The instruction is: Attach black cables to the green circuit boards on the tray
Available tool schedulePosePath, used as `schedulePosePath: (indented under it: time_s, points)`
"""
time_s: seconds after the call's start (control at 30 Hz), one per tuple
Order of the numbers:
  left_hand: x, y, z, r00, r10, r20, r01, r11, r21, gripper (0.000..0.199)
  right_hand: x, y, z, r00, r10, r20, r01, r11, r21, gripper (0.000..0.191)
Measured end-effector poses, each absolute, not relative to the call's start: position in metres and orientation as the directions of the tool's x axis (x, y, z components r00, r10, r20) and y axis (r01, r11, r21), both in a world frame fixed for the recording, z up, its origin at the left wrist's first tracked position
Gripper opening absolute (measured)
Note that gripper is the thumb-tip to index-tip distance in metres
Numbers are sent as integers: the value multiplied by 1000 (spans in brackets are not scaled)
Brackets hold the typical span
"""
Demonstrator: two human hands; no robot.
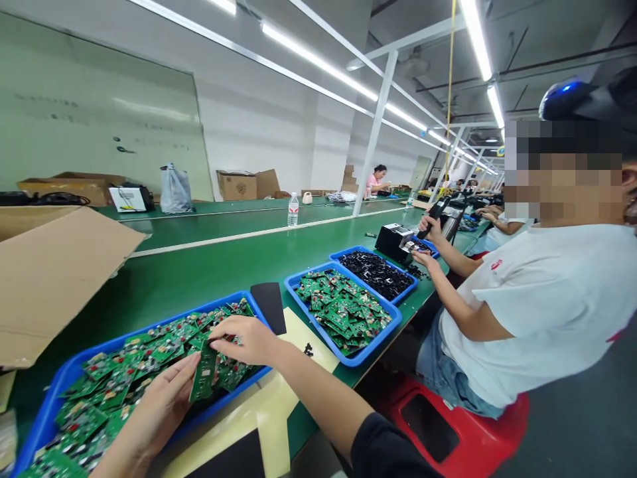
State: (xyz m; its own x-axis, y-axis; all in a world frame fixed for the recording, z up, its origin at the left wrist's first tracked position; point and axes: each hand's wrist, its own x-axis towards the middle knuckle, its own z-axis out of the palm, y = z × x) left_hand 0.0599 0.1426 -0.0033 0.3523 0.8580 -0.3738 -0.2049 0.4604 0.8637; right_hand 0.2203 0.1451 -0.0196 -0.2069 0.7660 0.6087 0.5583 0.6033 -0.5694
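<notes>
A green circuit board (203,376) is held upright between my two hands, over the near edge of a blue tray (60,388) heaped with similar boards. The fingers of my left hand (166,398) pinch its lower left side. My right hand (246,340) grips its upper end between thumb and fingers. Pale yellow sheets (263,415) lie beside and in front of the tray, with small black parts (308,349) on one of them. A second blue tray (358,358) of green boards stands to the right.
Behind the second tray is a blue tray of black parts (375,273). A co-worker in a white shirt (542,292) sits at the right near a black box device (394,242). An open cardboard box (64,279) stands at the left; a bottle (293,211) stands farther back.
</notes>
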Motion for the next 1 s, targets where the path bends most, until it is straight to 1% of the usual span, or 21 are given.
schedulePosePath:
  time_s: [0.1, 0.2, 0.27, 0.33, 0.4, 0.47, 0.57, 0.63, 0.7, 0.8, 0.87, 0.93, 1.0]
  points:
    - [60, 142, -4, 377, 871, -316, -192, 407, 893, 48, 244, 131, -13, -42, 807, 589, 591, 495, -637, 11]
    - [59, 141, -3, 402, 880, -253, -179, 347, 921, 55, 288, 114, -11, 234, 813, 533, 627, 292, -722, 15]
    - [57, 140, -2, 397, 894, -207, -193, 302, 934, 53, 326, 103, -10, 430, 773, 467, 627, 117, -770, 15]
    - [55, 139, -1, 388, 908, -156, -212, 253, 944, 51, 365, 92, -9, 588, 717, 374, 594, -68, -802, 19]
    - [53, 139, 1, 386, 916, -105, -198, 193, 961, 49, 399, 84, -10, 711, 651, 266, 533, -251, -808, 24]
    - [51, 139, 4, 379, 924, -59, -172, 133, 976, 47, 422, 78, -11, 791, 591, 156, 462, -412, -785, 27]
    - [50, 138, 14, 310, 951, -12, -185, 72, 980, 45, 438, 76, -12, 858, 513, 5, 367, -607, -705, 27]
    - [49, 132, 25, 269, 963, 37, -193, 16, 981, 44, 441, 76, -12, 880, 472, -63, 326, -694, -641, 28]
    - [46, 123, 37, 284, 953, 104, -139, -66, 988, 43, 442, 76, -11, 888, 447, -109, 307, -752, -584, 29]
    - [34, 106, 41, 342, 921, 184, 9, -199, 980, 41, 445, 74, -10, 884, 442, -153, 311, -800, -512, 30]
    - [20, 96, 29, 331, 915, 231, 115, -282, 952, 39, 447, 70, -9, 875, 454, -170, 329, -814, -479, 30]
    - [2, 89, 6, 305, 917, 259, 239, -337, 911, 37, 449, 65, -6, 860, 478, -176, 357, -812, -462, 30]
    - [-19, 83, -24, 233, 937, 260, 342, -329, 880, 34, 451, 57, -2, 844, 509, -170, 390, -799, -458, 30]
